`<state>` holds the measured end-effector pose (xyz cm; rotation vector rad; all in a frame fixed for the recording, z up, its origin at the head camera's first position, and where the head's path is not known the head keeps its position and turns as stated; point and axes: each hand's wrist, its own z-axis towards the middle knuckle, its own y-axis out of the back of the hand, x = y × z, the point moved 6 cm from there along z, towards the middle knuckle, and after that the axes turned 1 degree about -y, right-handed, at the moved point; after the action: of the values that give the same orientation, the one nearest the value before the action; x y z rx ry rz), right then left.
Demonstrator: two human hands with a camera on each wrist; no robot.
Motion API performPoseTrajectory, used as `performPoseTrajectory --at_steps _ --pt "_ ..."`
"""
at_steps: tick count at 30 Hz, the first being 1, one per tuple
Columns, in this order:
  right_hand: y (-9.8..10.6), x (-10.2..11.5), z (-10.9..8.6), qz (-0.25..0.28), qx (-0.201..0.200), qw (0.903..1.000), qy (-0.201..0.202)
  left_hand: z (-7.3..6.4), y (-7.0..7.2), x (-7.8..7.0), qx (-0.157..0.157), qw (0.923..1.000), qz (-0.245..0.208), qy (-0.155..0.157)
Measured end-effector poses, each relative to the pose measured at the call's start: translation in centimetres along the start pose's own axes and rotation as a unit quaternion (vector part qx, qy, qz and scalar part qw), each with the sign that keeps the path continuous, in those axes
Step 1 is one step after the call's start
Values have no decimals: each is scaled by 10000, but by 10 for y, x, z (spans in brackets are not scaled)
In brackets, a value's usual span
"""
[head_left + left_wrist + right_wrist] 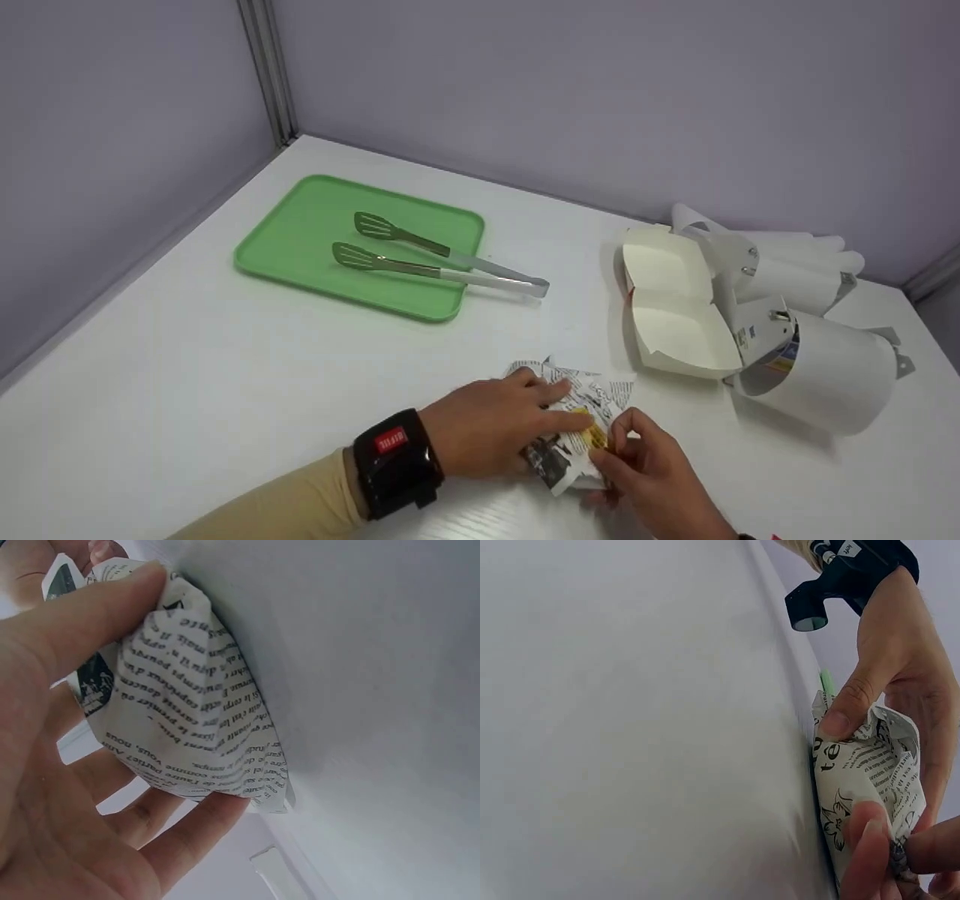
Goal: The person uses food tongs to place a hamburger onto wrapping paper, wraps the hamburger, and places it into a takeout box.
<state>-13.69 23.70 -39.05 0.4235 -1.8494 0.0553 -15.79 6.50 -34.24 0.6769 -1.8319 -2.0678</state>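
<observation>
A bundle wrapped in newspaper-print paper [600, 388] lies at the front of the table between both hands; what it wraps is hidden. My left hand [487, 427] holds it from the left. In the left wrist view, the thumb lies on one side of the crumpled paper [187, 705], with the fingers spread along the other. My right hand [660, 472] is at the near right end of the bundle. Seen from the right wrist, its thumb and finger pinch a gathered fold of the paper [840, 795], while the left thumb [844, 716] presses farther up.
A green tray [292, 240] lies at the back left, with slotted metal tongs [495, 281] resting across it and over its right edge. To the right stands an opened paper box [679, 330] beside white cylindrical holders [840, 375]. Walls bound the table behind and left.
</observation>
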Motion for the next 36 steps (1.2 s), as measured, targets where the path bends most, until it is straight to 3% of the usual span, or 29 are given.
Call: performPoseTrajectory --at_steps 4,8,13,18,22,26,29,33,36 --pt "4 -2 -2 36 -85 9997 -243 1 2 3 70 9998 -149 80" --pt "9 -2 -4 -507 -405 9965 -519 1 5 5 51 9996 -266 40" --pt "16 4 -5 -1331 -1278 9810 -598 0 9 8 68 9986 -508 -89" --pt "21 13 -6 -2200 -1744 9584 -512 -2 17 15 -31 9977 -682 2" --pt "24 22 -10 -3071 -1949 9307 -378 -3 25 22 -238 9978 -542 297" --pt "20 36 -15 -3772 -2102 9019 154 -7 30 29 -431 9948 -285 881" --pt "16 43 -16 -4106 -2033 8881 370 -8 28 34 -479 9895 -56 1361" --pt "12 39 -9 -4230 -1639 8912 30 -8 19 37 -340 9830 -85 1803" --pt "9 34 -3 -4202 -1387 8965 -219 -7 14 36 -227 9814 -276 1888"
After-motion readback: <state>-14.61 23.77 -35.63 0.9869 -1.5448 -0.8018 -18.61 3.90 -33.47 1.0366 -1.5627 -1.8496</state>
